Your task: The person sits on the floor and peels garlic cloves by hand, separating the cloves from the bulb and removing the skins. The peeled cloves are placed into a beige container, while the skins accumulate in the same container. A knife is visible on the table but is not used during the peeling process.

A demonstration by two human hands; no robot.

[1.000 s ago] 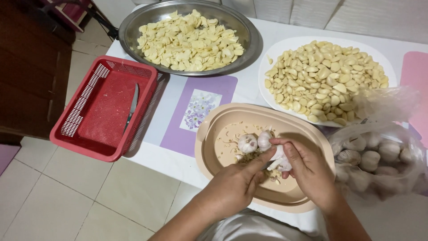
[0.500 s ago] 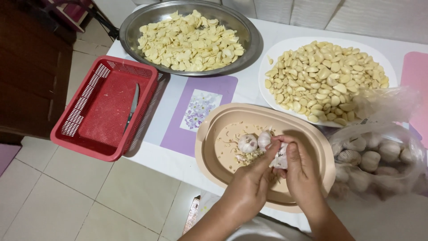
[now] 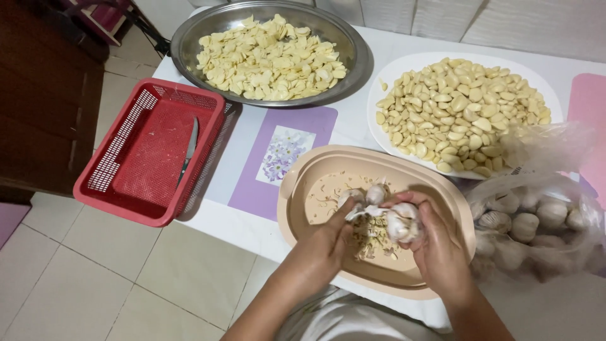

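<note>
Two big dishes of peeled garlic sit behind the beige tray. Over it, the right hand clutches a garlic bulb while the left hand pinches its papery skin.

Two bare forearms reach forward from the bottom edge, angled toward each other. The left hand is half-closed, its thumb and fingertips pinching. The right hand curls inward, fingers cupped, nearly touching the left.
</note>
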